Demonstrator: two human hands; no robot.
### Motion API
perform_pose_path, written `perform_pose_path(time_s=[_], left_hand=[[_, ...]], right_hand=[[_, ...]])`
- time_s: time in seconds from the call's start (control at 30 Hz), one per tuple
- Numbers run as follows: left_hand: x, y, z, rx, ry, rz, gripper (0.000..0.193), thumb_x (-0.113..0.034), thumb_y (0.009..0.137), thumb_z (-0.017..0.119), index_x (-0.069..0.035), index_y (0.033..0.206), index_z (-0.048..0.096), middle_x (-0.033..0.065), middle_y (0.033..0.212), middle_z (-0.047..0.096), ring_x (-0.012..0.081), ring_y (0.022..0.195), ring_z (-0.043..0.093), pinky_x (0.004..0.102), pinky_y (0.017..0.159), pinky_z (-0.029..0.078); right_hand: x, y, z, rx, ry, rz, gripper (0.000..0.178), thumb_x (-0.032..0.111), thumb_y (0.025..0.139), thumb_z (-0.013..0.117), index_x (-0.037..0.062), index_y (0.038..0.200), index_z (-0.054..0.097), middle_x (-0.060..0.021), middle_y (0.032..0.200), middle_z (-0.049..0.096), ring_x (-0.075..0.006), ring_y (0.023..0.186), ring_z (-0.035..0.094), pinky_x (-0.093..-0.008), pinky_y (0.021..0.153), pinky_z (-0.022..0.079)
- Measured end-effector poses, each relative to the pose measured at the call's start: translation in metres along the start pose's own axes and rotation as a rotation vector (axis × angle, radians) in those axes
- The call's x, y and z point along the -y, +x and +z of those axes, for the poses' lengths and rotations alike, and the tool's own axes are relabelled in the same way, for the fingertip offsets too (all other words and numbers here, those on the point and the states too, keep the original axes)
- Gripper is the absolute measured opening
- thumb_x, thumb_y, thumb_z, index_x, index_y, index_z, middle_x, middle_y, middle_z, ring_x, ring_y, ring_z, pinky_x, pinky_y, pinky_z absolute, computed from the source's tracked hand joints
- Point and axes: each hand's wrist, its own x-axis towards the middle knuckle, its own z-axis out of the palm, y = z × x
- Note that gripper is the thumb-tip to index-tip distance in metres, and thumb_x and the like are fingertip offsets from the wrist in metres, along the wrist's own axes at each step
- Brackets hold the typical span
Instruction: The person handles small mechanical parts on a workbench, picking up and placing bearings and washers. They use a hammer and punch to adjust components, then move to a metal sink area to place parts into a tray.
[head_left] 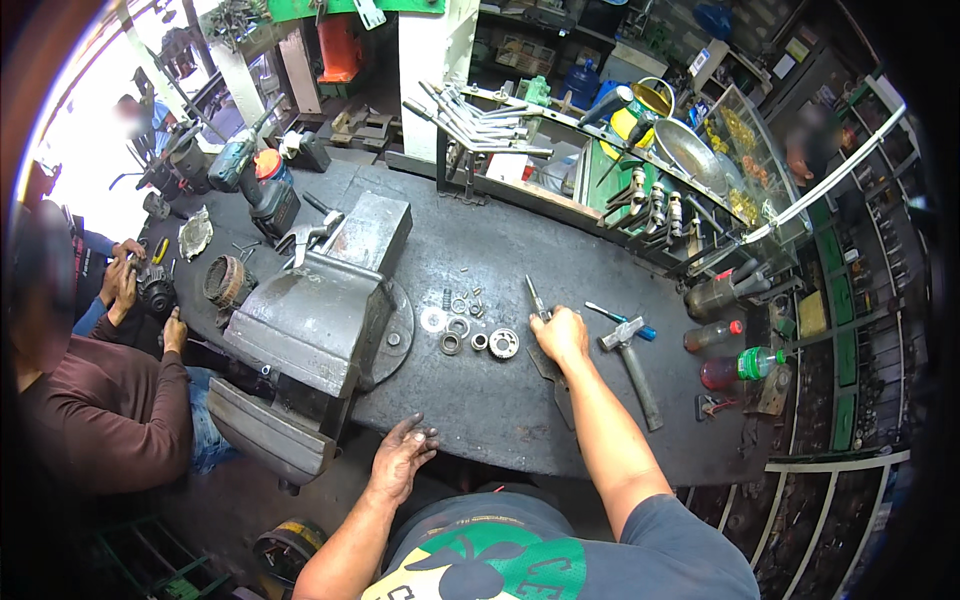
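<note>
Shirt (570, 555) foremost, tool (536, 296) in right grip (562, 338)

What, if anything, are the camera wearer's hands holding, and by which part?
The right hand appears to hold a metal rod by its near end, the far end sticking out. The left hand is open, with nothing visible in it.

The right grip (562, 337) covers the rear part of the slim metal tool (534, 290) and overlaps the flat dark piece (548, 375); I cannot determine whether the two join. The smallest metal pieces (477, 309) are too small for me to identify. The vise (300, 318) conceals part of the desk (470, 415). The co-worker's head (42, 290) is blurred. The lower edge crops the left forearm (348, 545) and shirt (540, 555).
</note>
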Motion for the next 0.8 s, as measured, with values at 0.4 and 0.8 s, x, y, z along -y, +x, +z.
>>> perform_pose_path(time_s=[0.4, 0.8], left_hand=[[0.001, 0.032, 0.035, 0.064, 0.225, 0.071, 0.026, -0.011, 0.099, 0.08, -0.002, 0.122, 0.07, 0.009, 0.116, 0.077, 0.0147, 0.102, 0.074, 0.0307, 0.095, 0.061], [0.005, -0.01, -0.008, -0.07, 1.21, 0.136, 0.063, -0.007, 0.09, 0.077, -0.002, 0.149, 0.058, 0.0216, 0.134, 0.072, 0.0269, 0.118, 0.074, 0.0394, 0.102, 0.058]], right_hand=[[-0.059, -0.067, 0.001, -0.159, 0.127, -0.22, 0.072, 0.035, 0.094, 0.081, 0.004, 0.153, 0.054, -0.0257, 0.13, 0.072, -0.044, 0.119, 0.071, -0.0516, 0.1, 0.058], [-0.136, -0.171, 0.008, -0.003, 0.235, -0.405, 0.064, 0.029, 0.094, 0.081, 0.0055, 0.15, 0.059, -0.0186, 0.109, 0.074, -0.0375, 0.099, 0.075, -0.0485, 0.088, 0.06]])
